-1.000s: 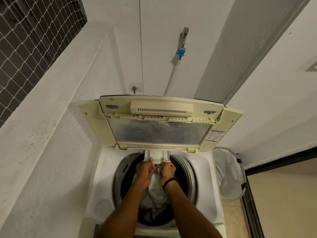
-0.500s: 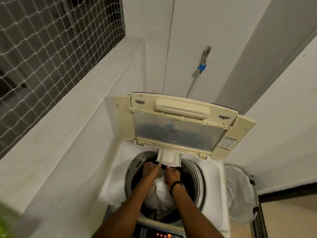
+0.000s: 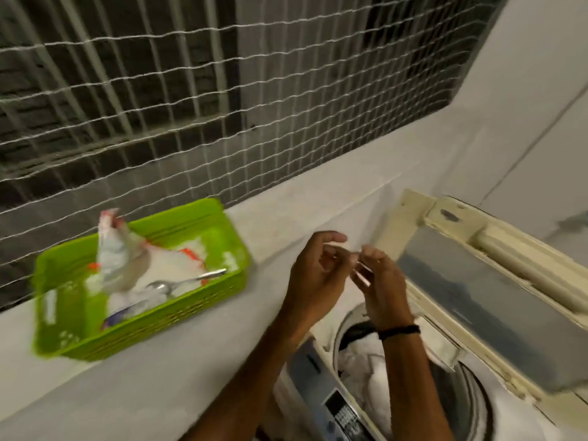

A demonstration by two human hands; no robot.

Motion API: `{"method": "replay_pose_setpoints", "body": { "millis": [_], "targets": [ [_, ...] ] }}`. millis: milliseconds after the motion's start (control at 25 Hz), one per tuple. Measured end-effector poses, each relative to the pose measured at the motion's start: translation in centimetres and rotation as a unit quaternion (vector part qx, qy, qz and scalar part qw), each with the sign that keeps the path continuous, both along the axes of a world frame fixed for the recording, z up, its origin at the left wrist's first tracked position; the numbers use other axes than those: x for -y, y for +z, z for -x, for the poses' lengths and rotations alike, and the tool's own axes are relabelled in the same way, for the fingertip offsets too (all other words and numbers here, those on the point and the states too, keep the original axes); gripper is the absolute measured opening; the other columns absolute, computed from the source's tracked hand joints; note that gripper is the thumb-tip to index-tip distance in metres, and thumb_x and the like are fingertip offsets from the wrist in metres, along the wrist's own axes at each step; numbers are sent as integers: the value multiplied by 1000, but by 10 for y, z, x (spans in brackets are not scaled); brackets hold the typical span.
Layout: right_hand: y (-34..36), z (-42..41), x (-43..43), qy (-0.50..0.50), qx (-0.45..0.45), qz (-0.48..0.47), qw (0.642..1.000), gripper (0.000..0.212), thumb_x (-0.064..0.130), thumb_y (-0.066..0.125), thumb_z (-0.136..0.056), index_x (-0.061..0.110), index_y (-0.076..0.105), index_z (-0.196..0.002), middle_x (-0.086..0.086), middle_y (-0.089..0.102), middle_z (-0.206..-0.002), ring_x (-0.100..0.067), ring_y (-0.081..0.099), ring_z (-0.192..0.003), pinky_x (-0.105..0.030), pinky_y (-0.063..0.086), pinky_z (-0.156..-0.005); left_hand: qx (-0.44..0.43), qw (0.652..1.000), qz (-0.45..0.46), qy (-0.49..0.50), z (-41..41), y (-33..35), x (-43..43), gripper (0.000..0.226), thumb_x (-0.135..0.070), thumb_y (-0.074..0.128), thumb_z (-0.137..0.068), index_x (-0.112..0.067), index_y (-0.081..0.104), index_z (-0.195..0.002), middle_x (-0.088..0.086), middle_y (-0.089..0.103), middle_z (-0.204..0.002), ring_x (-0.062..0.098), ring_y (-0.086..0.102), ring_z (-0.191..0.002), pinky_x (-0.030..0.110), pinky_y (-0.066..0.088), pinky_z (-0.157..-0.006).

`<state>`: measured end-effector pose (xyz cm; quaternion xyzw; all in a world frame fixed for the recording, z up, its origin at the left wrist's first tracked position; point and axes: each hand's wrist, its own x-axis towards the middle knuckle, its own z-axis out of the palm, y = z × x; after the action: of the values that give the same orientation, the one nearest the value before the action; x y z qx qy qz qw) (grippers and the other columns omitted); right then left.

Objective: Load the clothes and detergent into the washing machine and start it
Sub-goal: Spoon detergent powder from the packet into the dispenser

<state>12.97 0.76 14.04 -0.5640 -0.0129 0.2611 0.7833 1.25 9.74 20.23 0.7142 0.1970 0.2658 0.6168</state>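
The top-loading washing machine (image 3: 521,418) stands at the lower right with its lid (image 3: 496,297) raised. White clothes (image 3: 366,370) lie in the drum. On the ledge to the left sits a green plastic basket (image 3: 178,310). It holds an opened white detergent bag (image 3: 127,259) and a metal spoon (image 3: 187,281). My left hand (image 3: 313,272) and my right hand (image 3: 381,288) hover together in the air above the drum's left rim. Their fingers are loosely curled, fingertips nearly touching, and I see nothing held. A black band circles my right wrist.
The machine's control panel (image 3: 337,405) runs along its near edge. A white concrete ledge (image 3: 286,218) stretches from the basket to the lid. Above it is a window covered by netting (image 3: 222,90) over bars. A white wall rises behind the lid.
My view has swung left, bringing the ledge and green basket into sight. Both hands have left the small drawer at the drum's back rim and risen above the machine.
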Motion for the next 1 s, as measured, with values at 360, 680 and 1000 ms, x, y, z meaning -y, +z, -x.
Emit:
{"method": "replay_pose_setpoints", "body": {
  "millis": [360,680,1000],
  "targets": [
    [91,102,-143,201,596,127,767,15,21,53,-88,16,67,-85,2,70,-81,-17,64,-71,-30,51,-68,-15,896,-207,392,178,81,-130,12,-30,65,-93,-32,63,-105,-19,69,-98,5,65,-95,31,54,-84],
    [96,127,-198,487,657,434,379,29,28,63,-89,9,65,-111,-14,64,-117,-33,56,-111,-35,41,-86,-287,861,-202,367,204,22,-154,30,-43,54,-96,-31,62,-122,1,72,-110,31,65,-100,33,41,-72],
    [85,124,-213,533,629,409,391,19,18,57,-91,6,62,-105,-15,65,-111,-32,58,-108,-35,43,-88,-295,852,-177,394,204,21,-153,24,-43,48,-99,-30,67,-108,2,73,-79,34,66,-81,34,40,-67]
  ]
}}
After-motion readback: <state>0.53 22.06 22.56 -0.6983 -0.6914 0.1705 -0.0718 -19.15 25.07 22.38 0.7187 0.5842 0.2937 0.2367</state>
